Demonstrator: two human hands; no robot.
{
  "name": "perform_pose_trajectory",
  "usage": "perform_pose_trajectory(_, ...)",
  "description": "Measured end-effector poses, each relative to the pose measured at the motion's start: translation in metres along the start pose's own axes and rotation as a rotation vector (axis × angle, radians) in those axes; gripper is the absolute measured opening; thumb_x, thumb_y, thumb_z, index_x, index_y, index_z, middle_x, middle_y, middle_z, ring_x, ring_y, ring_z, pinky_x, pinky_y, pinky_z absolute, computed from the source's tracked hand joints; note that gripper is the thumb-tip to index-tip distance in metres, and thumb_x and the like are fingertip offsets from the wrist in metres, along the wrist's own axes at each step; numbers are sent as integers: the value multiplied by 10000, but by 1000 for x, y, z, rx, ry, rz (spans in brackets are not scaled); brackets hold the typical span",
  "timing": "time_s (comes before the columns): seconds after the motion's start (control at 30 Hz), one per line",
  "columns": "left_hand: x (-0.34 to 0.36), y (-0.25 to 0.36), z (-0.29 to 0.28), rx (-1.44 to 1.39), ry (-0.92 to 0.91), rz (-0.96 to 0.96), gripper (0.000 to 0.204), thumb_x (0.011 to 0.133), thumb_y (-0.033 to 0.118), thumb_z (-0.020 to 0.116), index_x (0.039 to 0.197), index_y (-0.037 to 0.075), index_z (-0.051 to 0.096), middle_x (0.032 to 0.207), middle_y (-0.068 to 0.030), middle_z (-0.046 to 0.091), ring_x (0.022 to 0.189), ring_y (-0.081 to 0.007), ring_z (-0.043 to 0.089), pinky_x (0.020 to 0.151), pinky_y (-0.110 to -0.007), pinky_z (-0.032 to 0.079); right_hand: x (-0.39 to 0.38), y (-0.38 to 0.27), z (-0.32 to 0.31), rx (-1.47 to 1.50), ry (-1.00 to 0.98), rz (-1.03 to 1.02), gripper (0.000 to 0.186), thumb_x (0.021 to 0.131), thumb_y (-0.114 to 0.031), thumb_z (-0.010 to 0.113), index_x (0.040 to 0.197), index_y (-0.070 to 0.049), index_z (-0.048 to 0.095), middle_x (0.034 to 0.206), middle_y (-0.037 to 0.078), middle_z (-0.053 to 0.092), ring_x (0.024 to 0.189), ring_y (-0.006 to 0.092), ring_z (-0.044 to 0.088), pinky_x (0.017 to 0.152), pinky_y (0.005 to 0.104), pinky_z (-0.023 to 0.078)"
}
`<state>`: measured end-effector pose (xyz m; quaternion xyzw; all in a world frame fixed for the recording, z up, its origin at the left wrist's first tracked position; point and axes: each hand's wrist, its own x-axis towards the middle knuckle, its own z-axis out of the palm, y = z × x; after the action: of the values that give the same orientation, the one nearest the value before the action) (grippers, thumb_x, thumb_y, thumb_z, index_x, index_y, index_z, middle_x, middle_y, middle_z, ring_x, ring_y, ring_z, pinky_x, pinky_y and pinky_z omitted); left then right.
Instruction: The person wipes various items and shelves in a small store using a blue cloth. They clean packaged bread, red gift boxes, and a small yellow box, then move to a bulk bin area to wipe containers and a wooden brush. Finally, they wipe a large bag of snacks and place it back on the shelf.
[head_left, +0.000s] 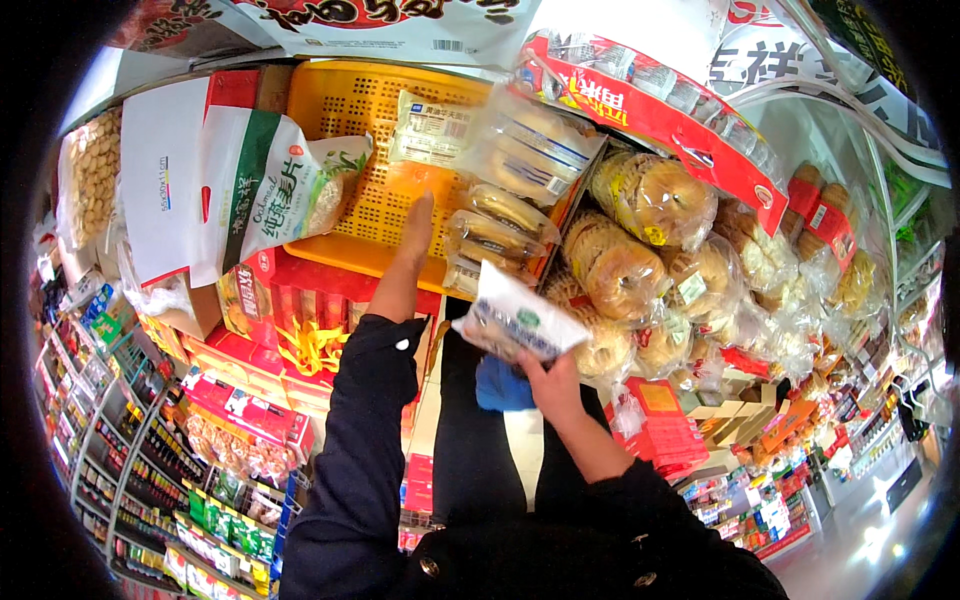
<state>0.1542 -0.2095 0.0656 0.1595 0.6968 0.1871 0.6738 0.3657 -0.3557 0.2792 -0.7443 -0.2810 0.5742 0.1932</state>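
Note:
My left hand [414,236] reaches into the yellow perforated basket [358,82] with a finger stretched out, apparently holding nothing; its other fingers are partly hidden. In the basket, just above that hand, lies a pale wrapped bread package [425,128], with a larger clear package [520,145] and several wrapped flat buns [498,230] to its right. My right hand [548,385] is closed on the lower edge of a white plastic package [515,315], which it holds below the basket, over my legs.
Bagged round breads [650,200] fill a box to the right, below a red display carton [655,120]. An oatmeal bag [270,195] leans at the basket's left. Red gift boxes [270,290] are stacked below it. Store shelves [130,460] stand at lower left.

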Motion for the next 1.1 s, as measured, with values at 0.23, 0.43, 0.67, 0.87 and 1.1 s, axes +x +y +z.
perform_pose_trajectory(0.23,5,99,44,319,-199,528,433,850,234,634,1185,-14,515,1060,-108,603,918,-191,581,808,-312,459,76,-49,6,140,172,5,387,859,-196,625,1135,48,505,1068,152,608,976,229,578,869,331,440)
perform_pose_trajectory(0.43,-1,93,47,629,-18,584,371,820,180,666,1114,-3,533,947,-68,596,863,-185,588,754,-298,476,99,-34,2,265,162,0,337,884,-166,609,1145,24,514,1062,110,606,942,162,567,820,284,457)
perform_pose_trajectory(0.67,-93,101,25,-186,-361,15,479,812,201,681,1228,42,503,1083,-54,593,971,-161,573,803,-300,478,88,-53,8,757,26,168,331,891,-91,569,1188,21,475,1118,117,579,984,187,574,845,319,482)
perform_pose_trajectory(0.87,-125,76,31,-360,-433,-16,486,775,59,701,1216,14,502,1125,-85,604,997,-186,599,844,-329,494,70,-35,30,533,-1,129,383,876,-58,558,1233,19,442,1113,127,570,981,183,567,825,295,475)
perform_pose_trajectory(1.1,-109,43,35,-773,-353,-36,463,790,-27,649,1219,22,481,1147,-95,590,1022,-224,598,881,-364,501,13,-2,34,190,-224,208,315,882,-90,556,1156,45,478,951,91,631,874,129,587,797,253,461)
